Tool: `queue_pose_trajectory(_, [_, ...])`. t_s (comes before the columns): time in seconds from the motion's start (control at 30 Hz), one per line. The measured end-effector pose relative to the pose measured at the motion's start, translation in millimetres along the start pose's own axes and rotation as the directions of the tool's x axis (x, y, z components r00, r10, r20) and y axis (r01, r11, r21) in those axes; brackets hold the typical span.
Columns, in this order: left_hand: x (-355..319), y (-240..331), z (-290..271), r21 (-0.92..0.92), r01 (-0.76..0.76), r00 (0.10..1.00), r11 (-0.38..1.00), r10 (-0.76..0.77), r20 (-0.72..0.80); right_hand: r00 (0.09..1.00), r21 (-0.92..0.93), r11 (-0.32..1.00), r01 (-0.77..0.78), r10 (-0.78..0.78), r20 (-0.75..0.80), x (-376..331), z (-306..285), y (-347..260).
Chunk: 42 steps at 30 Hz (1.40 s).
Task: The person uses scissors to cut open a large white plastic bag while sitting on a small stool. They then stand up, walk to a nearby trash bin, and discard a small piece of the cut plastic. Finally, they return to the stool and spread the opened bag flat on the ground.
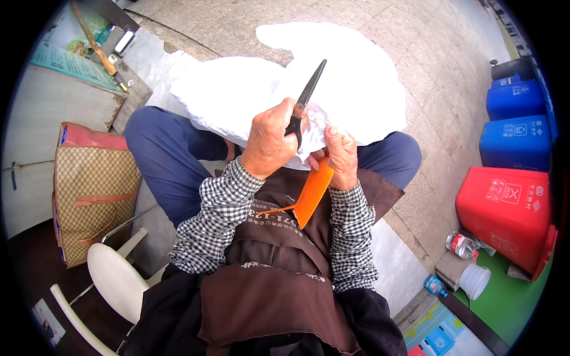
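My left hand (273, 137) is closed round the black handles of a pair of scissors (309, 90), whose blades point up and away and look closed together. Close beside it, my right hand (341, 156) pinches a flat orange strip (313, 194) that hangs down over my apron. A thin orange sliver (276, 210) sticks out to the left near the strip's lower end. Across my knees lies a large, crumpled white sheet or bag (350, 77), its gathered near edge by my right fingers. Whether those fingers also grip this edge is hard to see.
A patterned brown bag (98, 193) and a white chair (119, 279) stand at my left. On the right are a red bin (504, 207), blue bins (516, 141), a plastic bottle (460, 244) and a small white bucket (475, 281). Paving (439, 89) stretches ahead.
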<state>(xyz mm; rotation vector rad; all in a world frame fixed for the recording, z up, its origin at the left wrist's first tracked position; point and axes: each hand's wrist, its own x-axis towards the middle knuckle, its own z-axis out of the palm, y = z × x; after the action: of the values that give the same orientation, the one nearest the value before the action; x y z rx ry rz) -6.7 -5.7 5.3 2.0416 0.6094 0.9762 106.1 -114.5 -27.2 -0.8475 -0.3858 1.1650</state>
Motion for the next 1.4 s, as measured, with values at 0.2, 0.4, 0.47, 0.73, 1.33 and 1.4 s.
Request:
queue_pose_trajectory(0.2, [5,-17,-5,0.183,-0.016,0.992,0.983,0.039,-0.124,0.998,-0.02,0.999,-0.03,0.029,-0.056,-2,2,0])
queue_pose_trajectory(0.4, [8,-19,-35,-0.057,0.296,0.951,0.954,-0.3,-0.073,0.999,-0.034,0.999,0.003,-0.004,-0.043,-1,3,-1])
queue_pose_trajectory(0.47, [4,-10,-37,-0.206,0.342,0.94,0.917,-0.333,0.081,0.999,-0.017,1.0,-0.001,0.0,-0.051,-1,4,-1])
queue_pose_trajectory(0.73, [2,9,-23,-0.023,0.05,0.976,0.998,-0.044,0.211,0.999,-0.002,1.0,-0.015,0.015,-0.05,-1,5,-2])
queue_pose_trajectory(1.33, [7,-17,-32,-0.149,0.25,0.956,0.957,-0.268,-0.118,1.0,0.056,0.998,0.023,-0.023,-0.005,-1,2,-5])
queue_pose_trajectory(1.4, [7,-17,-37,-0.342,0.229,0.957,0.911,-0.276,-0.094,0.999,0.054,0.998,0.03,-0.032,0.031,1,0,-5])
